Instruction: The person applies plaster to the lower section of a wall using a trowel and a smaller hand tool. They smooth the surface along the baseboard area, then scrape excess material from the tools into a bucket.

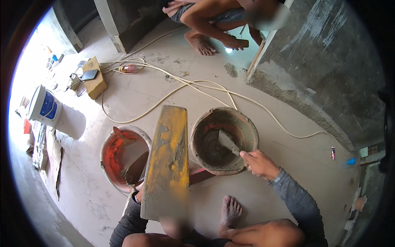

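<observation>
My right hand (pixel 260 164) is closed round the handle of a trowel (pixel 227 142). The trowel's blade dips into a mortar-caked bucket (pixel 254 138), over the wet grey mortar (pixel 210 150) inside. A long yellow plastering float (pixel 168 152), smeared with grey mortar, is held up in front of me, left of that bucket. My left hand (pixel 139 195) shows only at the float's lower left edge; its fingers are hidden behind the board, which it appears to hold from below. Left of the float stands a red-lined bucket (pixel 108 164) with greyish liquid and a tool leaning inside.
A pale cable (pixel 189 82) loops across the tiled floor behind the buckets. A yellow block (pixel 95 78) with a phone (pixel 89 75) on it and a white pail (pixel 45 106) stand at left. Another person (pixel 214 20) squats beyond, beside a rough grey wall (pixel 321 61). A red bar (pixel 201 175) lies behind the float.
</observation>
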Available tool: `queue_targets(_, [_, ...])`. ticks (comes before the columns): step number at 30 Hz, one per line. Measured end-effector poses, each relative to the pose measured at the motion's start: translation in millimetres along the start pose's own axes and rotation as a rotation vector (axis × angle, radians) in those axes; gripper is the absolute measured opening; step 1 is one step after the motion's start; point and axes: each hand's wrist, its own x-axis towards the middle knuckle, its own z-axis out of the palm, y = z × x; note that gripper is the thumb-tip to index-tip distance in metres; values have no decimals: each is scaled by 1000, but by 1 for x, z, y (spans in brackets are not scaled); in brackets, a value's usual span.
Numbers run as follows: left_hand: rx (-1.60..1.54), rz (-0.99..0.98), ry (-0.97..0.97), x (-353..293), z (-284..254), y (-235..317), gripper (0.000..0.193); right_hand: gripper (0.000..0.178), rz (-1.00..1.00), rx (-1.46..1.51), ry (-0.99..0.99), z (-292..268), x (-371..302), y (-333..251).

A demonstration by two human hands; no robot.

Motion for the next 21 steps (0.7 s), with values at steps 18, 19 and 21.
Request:
queue_targets(18, [372,237,734,-112,-114,83,21,39,72,305,72,-3,-34,11])
queue_targets(19, [400,233,770,-117,-120,76,22,38,58,344,93,-2,-35,9])
queue_targets(21, [449,249,951,-109,-125,53,27,37,50,370,101,1,-36,5])
